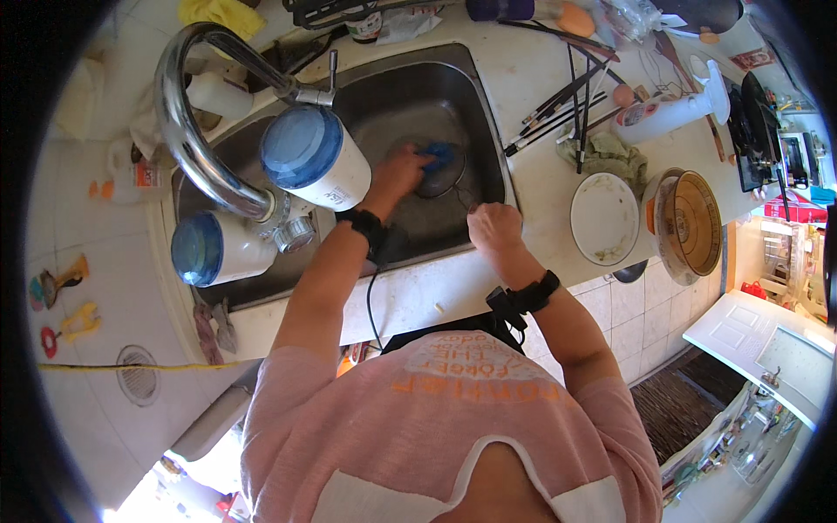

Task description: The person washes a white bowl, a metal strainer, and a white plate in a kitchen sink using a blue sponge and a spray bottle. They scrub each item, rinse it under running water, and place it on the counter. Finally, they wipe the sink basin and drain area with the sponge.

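In the dark sink basin (405, 229), my left hand (399, 173) holds a blue scrubbing cloth or pad (439, 155) against a round, thin-rimmed utensil (439, 186). It looks like a wire strainer, though its bowl is hard to make out. My right hand (495, 225) is closed at the near right edge of the basin, around the thin handle end of that utensil. The curved chrome faucet (189, 131) stands left of my hands, and a white-and-blue filter housing (317, 157) partly covers the basin above my left wrist.
Chopsticks (556, 101), a green cloth (605, 157), a white spray bottle (673, 114), a white plate (605, 219) and stacked bowls (696, 222) lie on the counter to the right. Left of the basin is a second filter housing (222, 248). A black cable (369, 307) hangs near my left wrist.
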The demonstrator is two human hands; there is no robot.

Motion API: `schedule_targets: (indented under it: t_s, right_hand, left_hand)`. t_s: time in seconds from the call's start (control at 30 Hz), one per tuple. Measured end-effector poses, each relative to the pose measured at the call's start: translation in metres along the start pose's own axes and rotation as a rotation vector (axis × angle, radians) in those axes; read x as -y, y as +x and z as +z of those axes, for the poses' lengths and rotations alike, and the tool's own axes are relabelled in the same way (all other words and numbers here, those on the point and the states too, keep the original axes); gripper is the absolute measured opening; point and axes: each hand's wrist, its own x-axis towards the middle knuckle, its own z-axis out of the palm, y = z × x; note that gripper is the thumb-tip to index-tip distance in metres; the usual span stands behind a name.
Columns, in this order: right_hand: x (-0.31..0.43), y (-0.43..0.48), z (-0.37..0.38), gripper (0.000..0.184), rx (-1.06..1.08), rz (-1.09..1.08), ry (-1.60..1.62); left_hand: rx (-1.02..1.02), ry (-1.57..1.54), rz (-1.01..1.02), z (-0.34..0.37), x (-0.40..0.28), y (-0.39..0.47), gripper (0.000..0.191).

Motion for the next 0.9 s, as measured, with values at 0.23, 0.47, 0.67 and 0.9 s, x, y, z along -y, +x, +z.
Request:
schedule_targets:
  t_s: [0.23, 0.47, 0.67, 0.9]
  right_hand:
    - [0.006, -0.002, -0.016, 0.024, 0.034, 0.068, 0.047]
    - [0.008, 0.012, -0.014, 0.035, 0.016, 0.059, 0.101]
    - [-0.001, -0.013, -0.012, 0.022, -0.15, 0.105, 0.278]
    - [-0.028, -0.069, -0.029, 0.022, -0.311, 0.166, 0.472]
  left_hand:
    - [0.159, 0.338, -0.438, -0.006, 0.062, 0.01, 0.031]
    - [0.226, -0.455, -0.634, -0.048, 0.006, 0.006, 0.042]
    - [-0.206, -0.263, -0.02, -0.067, -0.03, -0.009, 0.038]
    - [-0.419, -0.061, -0.247, -0.067, 0.014, -0.029, 0.036]
